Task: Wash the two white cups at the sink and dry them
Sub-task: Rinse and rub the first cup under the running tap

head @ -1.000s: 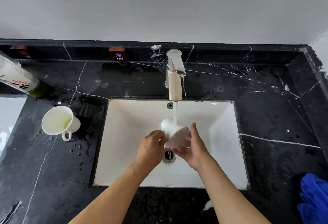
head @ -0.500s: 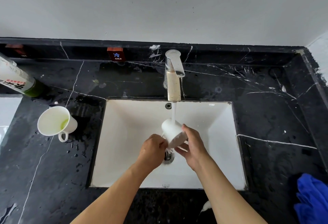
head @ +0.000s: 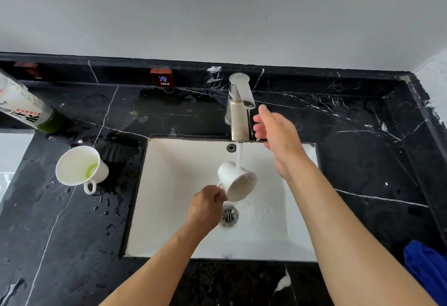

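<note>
Since the frame before, the right hand (head: 278,133) has left the cup and has gone up beside the chrome faucet (head: 239,109); its fingers are open and spread, gripping nothing, close to the faucet's lever but whether they are touching it I cannot tell. The left hand (head: 205,205) is now holding alone the white ceramic cup with a handle (head: 237,181): its fingers are closed on the handle, and the cup is tilting, mouth toward the camera and down, over the white rectangular sink basin (head: 174,208). A stream of water (head: 239,155) is falling from the spout onto the cup's side.

The surface is a black marble countertop with white veins (head: 362,160), wet with drops on the left part. Behind it a low black ledge is running along a plain grey wall (head: 217,10).

Counting the things: two white cups, one in the hand and the second white cup (head: 81,166) standing tilted on the counter left of the basin, with a greenish trace inside. One faucet, one round metal drain (head: 229,215), one small red-brown label reading COLD (head: 162,78), one white bottle with a green end (head: 26,109) lying at the far left, one blue cloth (head: 428,269) at the lower right edge.
</note>
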